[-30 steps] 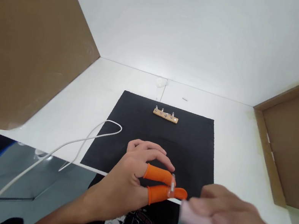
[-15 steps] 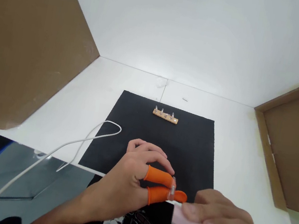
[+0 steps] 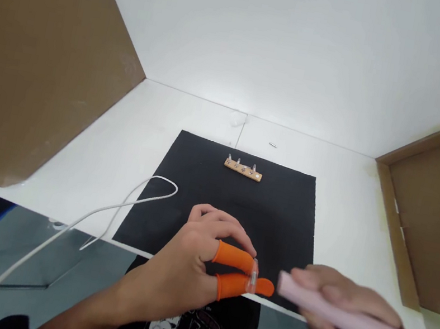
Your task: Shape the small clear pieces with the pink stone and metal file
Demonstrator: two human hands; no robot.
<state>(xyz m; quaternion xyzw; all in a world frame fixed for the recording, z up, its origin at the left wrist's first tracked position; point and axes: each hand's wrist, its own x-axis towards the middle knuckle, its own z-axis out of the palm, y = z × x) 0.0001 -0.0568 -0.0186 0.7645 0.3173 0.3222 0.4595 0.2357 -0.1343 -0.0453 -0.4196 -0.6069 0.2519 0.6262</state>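
My finger covers (image 3: pixel 234 257) look like smooth, matt orange rubber; the small piece (image 3: pixel 253 277) between them seems clear, glossy plastic. The mat (image 3: pixel 221 204) looks matt black, the strip (image 3: pixel 243 169) wooden, the side panel (image 3: pixel 41 65) like brown cardboard.

Between the wooden strip (image 3: pixel 243 169) and the left hand (image 3: pixel 198 251), a bare stretch of black mat (image 3: pixel 200 178) is left open. The mat's left edge is crossed by a looped white cable (image 3: pixel 99 210). Sideways reach is bounded by brown panels (image 3: pixel 45 66), and the far side is closed by a white wall (image 3: pixel 267 42).
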